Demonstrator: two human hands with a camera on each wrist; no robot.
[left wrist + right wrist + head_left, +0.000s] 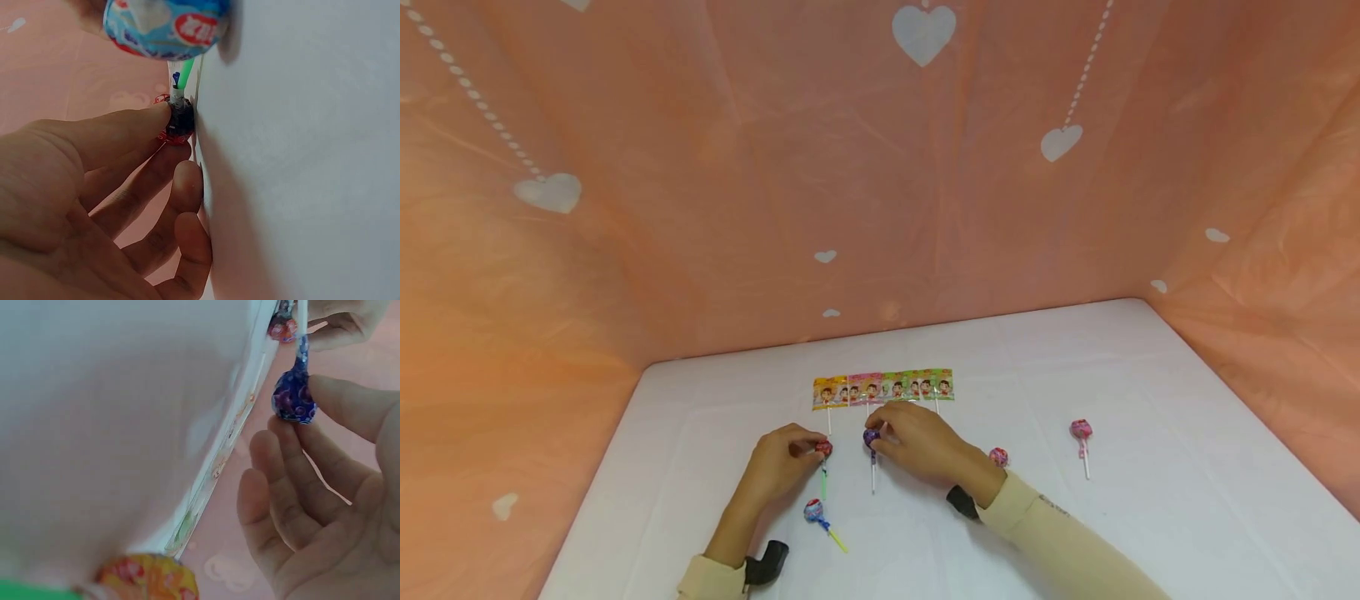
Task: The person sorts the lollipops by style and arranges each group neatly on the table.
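Note:
Between thumb and fingers my left hand (782, 461) pinches a red-wrapped lollipop (823, 448) with a green stick, low over the white table. My right hand (925, 442) pinches the head of a purple-blue lollipop (871, 437), its white stick pointing toward me. In the right wrist view the purple lollipop (294, 397) sits between thumb and fingertips. Just beyond both hands lies a row of flat-packed lollipops (865, 389) in yellow, pink and green wrappers. A blue-and-red lollipop (814, 511) with a yellow stick lies nearer me, beside the left hand.
A pink lollipop (1081, 429) with a white stick lies to the right. Another wrapped lollipop (998, 457) shows partly behind the right forearm. The white table (700, 433) is bordered by orange cloth walls (880, 183) with white hearts.

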